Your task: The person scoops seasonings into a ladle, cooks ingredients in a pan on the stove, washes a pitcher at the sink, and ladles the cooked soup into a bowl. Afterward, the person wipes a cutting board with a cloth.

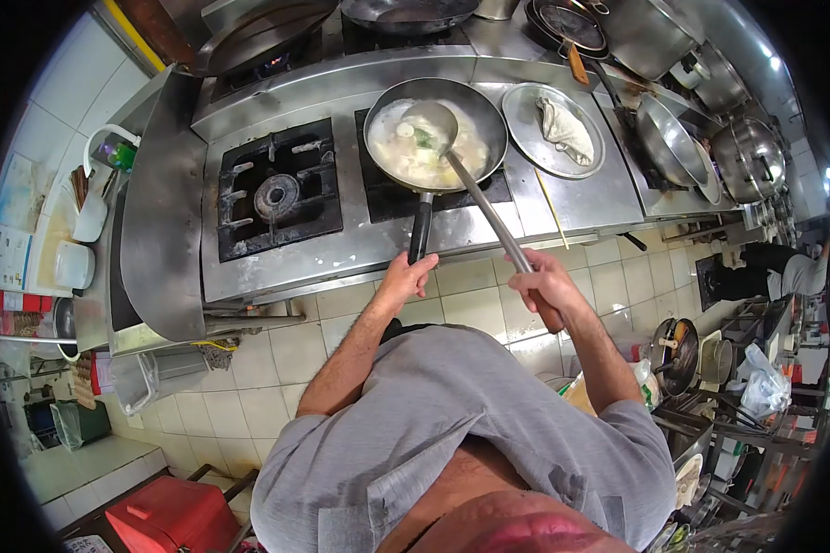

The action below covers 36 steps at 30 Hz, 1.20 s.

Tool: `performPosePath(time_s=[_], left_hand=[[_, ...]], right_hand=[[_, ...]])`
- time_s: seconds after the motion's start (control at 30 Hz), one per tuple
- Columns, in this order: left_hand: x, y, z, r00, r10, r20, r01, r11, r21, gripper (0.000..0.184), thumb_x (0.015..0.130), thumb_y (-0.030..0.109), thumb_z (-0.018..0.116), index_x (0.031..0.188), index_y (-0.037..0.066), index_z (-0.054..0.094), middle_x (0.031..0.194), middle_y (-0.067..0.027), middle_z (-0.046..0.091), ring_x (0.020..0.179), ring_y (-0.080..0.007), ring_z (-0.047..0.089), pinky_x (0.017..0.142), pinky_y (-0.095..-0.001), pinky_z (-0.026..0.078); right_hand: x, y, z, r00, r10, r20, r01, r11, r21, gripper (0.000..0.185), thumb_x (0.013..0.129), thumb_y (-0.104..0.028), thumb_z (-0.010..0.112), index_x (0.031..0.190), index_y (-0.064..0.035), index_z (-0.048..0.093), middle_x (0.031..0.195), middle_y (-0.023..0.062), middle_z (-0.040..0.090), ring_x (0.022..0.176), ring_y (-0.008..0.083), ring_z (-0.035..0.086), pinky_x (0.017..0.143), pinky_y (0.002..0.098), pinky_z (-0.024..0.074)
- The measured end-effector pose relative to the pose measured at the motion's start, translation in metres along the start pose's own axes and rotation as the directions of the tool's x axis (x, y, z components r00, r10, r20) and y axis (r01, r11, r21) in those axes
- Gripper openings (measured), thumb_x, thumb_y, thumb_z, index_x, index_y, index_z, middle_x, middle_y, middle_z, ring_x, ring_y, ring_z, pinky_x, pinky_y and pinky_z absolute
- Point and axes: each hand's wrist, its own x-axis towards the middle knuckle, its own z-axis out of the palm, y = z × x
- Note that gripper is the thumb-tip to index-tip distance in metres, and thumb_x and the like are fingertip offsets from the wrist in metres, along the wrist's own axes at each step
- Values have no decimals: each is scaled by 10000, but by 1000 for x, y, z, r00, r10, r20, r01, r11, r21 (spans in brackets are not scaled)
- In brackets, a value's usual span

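Observation:
My left hand (404, 278) is wrapped round the black handle of a deep frying pan (375, 158), which sits over a burner of the steel stove. In my right hand (546, 284) is a long metal ladle (482, 203) with a wooden grip end. Its bowl dips into the pan, in a pale, milky liquid (406, 166) with light pieces and a bit of green. Just right of the pan lies a round metal tray (518, 124) holding a folded whitish cloth (563, 129). A thin wooden stick (551, 207) rests on the stove's front edge.
Left of the pan is an unlit-looking gas burner (278, 197). Large dark pans (410, 11) stand at the back. To the right are a metal wok (670, 143) and a lidded pot (750, 158). A steel side panel (164, 203) borders the stove. Another person (798, 272) is at far right.

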Motion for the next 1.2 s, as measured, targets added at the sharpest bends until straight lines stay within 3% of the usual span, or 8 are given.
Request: performPosePath(time_s=[0.23,0.3,0.33,0.6,0.67,0.87,1.0,1.2], left_hand=[[2,-3,-1,1000,7,10,-7,1000,-3,313,820,330,625,795,100,415,558,34,413,451,-70,391,441,-241,383],[3,-4,-1,1000,11,18,-10,1000,-2,315,821,333,625,795,98,417,557,33,414,449,-70,392,439,-242,383],[2,-3,-1,1000,11,14,-11,1000,8,316,821,336,625,796,97,420,557,32,415,449,-70,394,436,-240,382],[1,-3,-1,1000,22,-1,-22,1000,12,319,821,344,624,802,93,427,559,30,422,452,-67,395,427,-231,380],[-1,0,1,1000,21,-7,-21,1000,11,324,819,349,625,800,93,427,561,29,422,451,-66,392,431,-234,388],[0,-2,7,1000,20,13,-21,999,50,332,816,354,619,778,92,419,545,31,402,459,-78,388,425,-257,380],[3,-6,6,999,33,30,-34,998,50,338,815,360,620,783,90,419,546,30,400,467,-76,389,428,-256,380],[0,-3,7,999,22,24,-23,999,31,345,810,372,622,800,86,428,547,30,396,473,-75,390,433,-256,385]], right_hand=[[-13,10,-23,964,-190,-186,56,830,-556,458,730,-35,582,1176,-17,482,583,36,489,458,143,503,438,265,413],[-3,17,-38,857,-494,-150,113,463,-879,453,727,-42,577,1171,-35,486,643,121,556,569,258,568,542,344,457],[2,14,-41,853,-488,-184,39,412,-910,418,730,-64,541,1140,-103,466,764,170,613,722,380,584,623,465,457],[38,17,-57,799,-584,-142,-94,112,-989,348,739,-38,524,1077,-55,444,733,157,600,631,335,606,531,434,473],[22,11,-26,943,-181,-281,-36,779,-625,329,741,-37,548,1053,10,458,635,112,550,475,241,568,424,360,450],[-3,-16,16,992,125,12,-122,937,327,403,701,-6,558,1091,39,466,544,21,453,359,103,423,337,239,320],[-8,-10,13,992,104,65,-121,921,371,405,704,3,548,1098,39,462,542,18,450,351,104,406,335,243,317],[-23,2,7,996,-48,-79,29,973,-230,416,726,-20,572,1129,22,474,563,18,467,389,95,459,370,238,363]])
